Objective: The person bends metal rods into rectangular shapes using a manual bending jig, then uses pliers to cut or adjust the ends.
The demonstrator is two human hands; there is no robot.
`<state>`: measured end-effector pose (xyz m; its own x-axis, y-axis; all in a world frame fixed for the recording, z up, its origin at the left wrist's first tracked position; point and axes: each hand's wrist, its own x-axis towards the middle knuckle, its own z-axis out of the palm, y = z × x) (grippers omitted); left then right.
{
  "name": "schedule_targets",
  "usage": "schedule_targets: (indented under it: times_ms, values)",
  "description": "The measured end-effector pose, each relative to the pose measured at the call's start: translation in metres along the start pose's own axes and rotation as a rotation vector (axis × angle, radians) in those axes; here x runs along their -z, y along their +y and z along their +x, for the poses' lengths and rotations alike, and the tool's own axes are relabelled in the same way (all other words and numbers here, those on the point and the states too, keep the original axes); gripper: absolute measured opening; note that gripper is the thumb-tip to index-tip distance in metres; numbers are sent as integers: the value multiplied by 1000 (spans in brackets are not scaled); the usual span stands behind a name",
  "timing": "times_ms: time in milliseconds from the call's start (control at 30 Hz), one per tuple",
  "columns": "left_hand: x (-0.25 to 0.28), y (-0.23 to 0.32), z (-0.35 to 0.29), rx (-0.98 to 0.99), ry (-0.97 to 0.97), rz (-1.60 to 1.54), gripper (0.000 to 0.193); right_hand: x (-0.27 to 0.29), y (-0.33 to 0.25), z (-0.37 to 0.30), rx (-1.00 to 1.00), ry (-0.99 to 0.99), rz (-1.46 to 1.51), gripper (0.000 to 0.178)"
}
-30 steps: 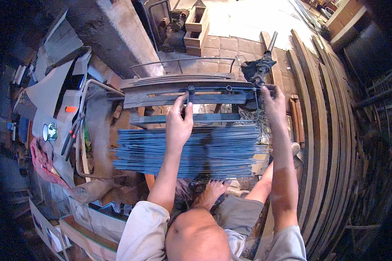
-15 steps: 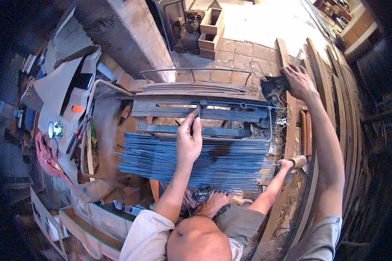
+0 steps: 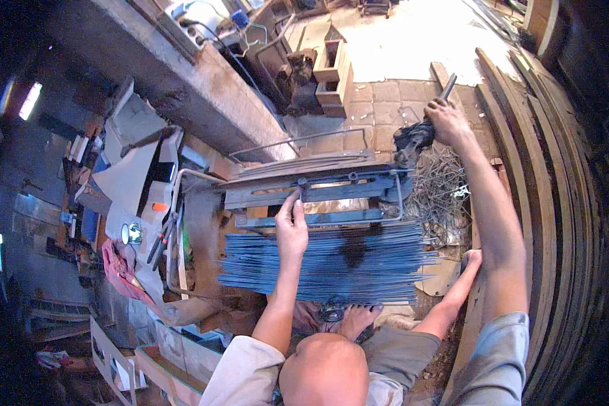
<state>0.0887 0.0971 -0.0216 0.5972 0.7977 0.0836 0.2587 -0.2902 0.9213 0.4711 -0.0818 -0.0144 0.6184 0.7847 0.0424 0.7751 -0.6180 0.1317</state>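
My left hand reaches over a bundle of thin bluish metal rods. Its thumb and forefinger are pinched at a short metal peg on a slotted metal frame; whatever they hold is too small to make out. At the far right my right hand is closed round a dark lever handle, whose end sticks out past the fingers. Below that hand a black wrapped piece sits at the right end of the frame. A second small peg stands to the right of the first.
A heap of loose wire pieces lies beside the frame's right end. Long planks run along the right. To the left are pliers, an enamel mug and a pink cloth. Wooden drawers stand at the back.
My right hand has gone from open over the black piece to closed round the lever handle. The left stays pinched at the peg. The whole view has shifted and tilted.
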Motion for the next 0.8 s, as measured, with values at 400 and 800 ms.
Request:
schedule_targets:
  times_ms: [400, 800]
  values:
    - [10, -28, 2, -114, 21, 61, 34, 20, -67, -267, -353, 133, 78, 59]
    - [-3, -19, 3, -118, 19, -62, 34, 49, -65, -301, -498, 34, 74, 66]
